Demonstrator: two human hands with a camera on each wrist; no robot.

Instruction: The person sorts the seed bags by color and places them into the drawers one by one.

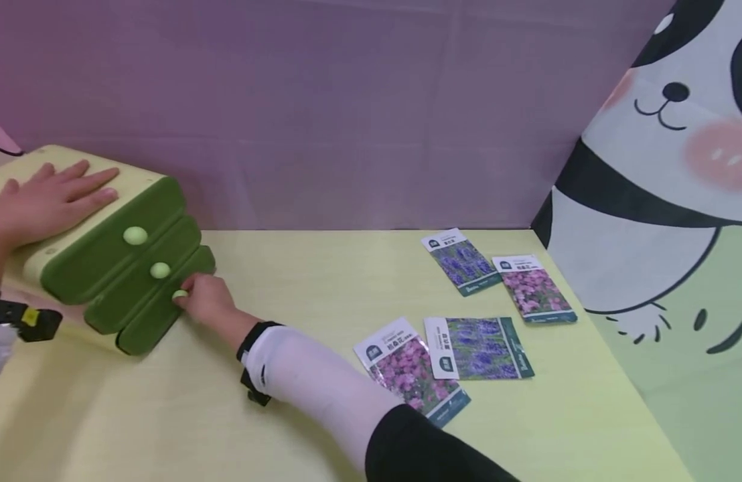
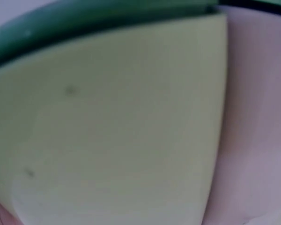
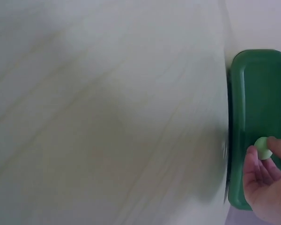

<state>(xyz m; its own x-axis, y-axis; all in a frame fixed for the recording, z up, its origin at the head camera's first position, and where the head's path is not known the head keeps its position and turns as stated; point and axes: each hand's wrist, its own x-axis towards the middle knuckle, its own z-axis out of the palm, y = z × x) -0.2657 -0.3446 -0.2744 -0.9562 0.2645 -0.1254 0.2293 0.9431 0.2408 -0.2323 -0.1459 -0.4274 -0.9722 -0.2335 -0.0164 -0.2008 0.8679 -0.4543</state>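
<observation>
Right hand (image 1: 211, 301) pinching the pale round knob (image 1: 179, 293) of the lowest green drawer (image 1: 144, 335), thumb against fingers in the right wrist view; the right is the nearer hand to that drawer, the left set higher up and farther left; drawer front lies just left of the right hand, long axis slanting from lower left to upper right in the head view, with the forearm coming in across that slant from the lower right; whether the drawer is fully home, cannot tell; left hand (image 1: 57, 199) flat on the cream top of the cabinet (image 1: 126, 177), fingers spread, grasping nothing; two more green drawers, upper (image 1: 100, 258) and middle (image 1: 132, 298), stacked above the pinched one, each with its own knob; cabinet at the table's (image 1: 286, 274) left side; four flower-picture packets (image 1: 479, 348) well apart to the right, beyond the right forearm.
</observation>
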